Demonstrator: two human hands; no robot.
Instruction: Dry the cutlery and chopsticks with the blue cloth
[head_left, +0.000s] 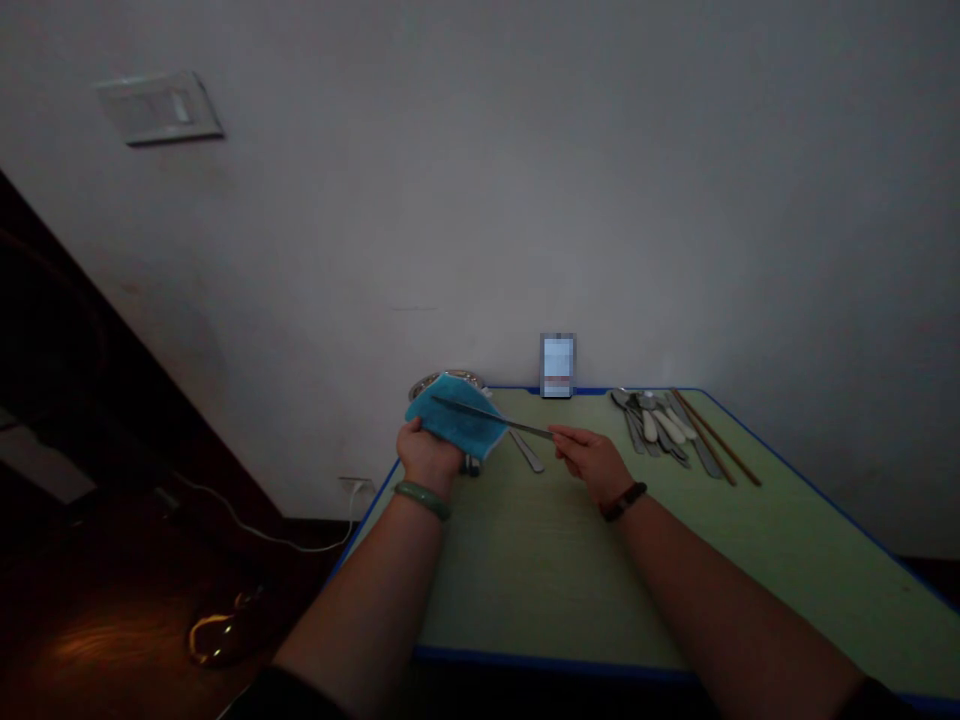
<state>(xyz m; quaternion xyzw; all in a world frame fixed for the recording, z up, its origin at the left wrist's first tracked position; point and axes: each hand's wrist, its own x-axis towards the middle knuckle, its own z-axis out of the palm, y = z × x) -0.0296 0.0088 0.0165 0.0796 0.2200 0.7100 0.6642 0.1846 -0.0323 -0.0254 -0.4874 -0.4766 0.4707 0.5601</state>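
A blue cloth [456, 432] is spread over the palm and fingers of my left hand [427, 455], whose thumb shows at its near edge. Across the cloth's top lies the blade of a metal knife [517, 426], slanting down to the right. My right hand [592, 462] is closed on the knife's right end, thumb and fingers pinched together. Under and behind the cloth, a shiny round metal dish [469, 378] is partly hidden. Another flat metal handle [529, 452] rests on the table between my hands, its far end covered by the cloth and knife.
On the table [555, 580] at the back right lie a pile of spoons and other cutlery [660, 425] and a pair of wooden chopsticks [716, 440]. A phone [557, 365] leans against the wall. At the left, a white cable [255, 525] runs to a wall socket [356, 486].
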